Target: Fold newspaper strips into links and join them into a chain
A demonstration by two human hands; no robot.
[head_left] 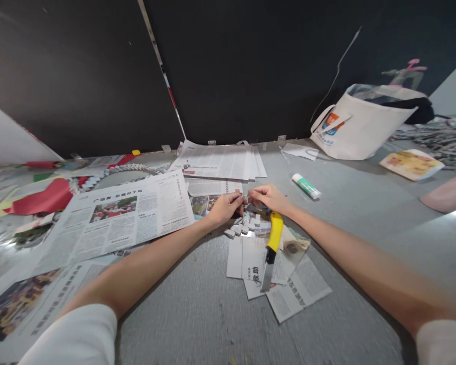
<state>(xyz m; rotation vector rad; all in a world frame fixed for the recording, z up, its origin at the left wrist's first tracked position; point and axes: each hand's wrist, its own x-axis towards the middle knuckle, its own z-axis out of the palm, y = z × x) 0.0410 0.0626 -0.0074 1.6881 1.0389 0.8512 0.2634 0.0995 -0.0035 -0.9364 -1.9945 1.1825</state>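
Note:
My left hand (229,208) and my right hand (265,196) almost meet in the middle of the view. The fingers of both are pinched together, and whatever is between them is too small and blurred to make out. Just below the fingertips lies a cluster of small folded paper pieces (235,230). A saw-like knife with a yellow handle (275,232) and a bare blade rests on cut newspaper pieces (300,291), close to my right wrist. Beyond the right hand, a green and white glue stick (306,186) lies on its side.
Newspaper sheets (125,215) spread across the left, with a folded paper chain (133,168) and red paper (41,199) behind them. A newspaper stack (216,159) lies against the black wall (251,71). At right stand a white bag (361,129) and a yellowish packet (412,165).

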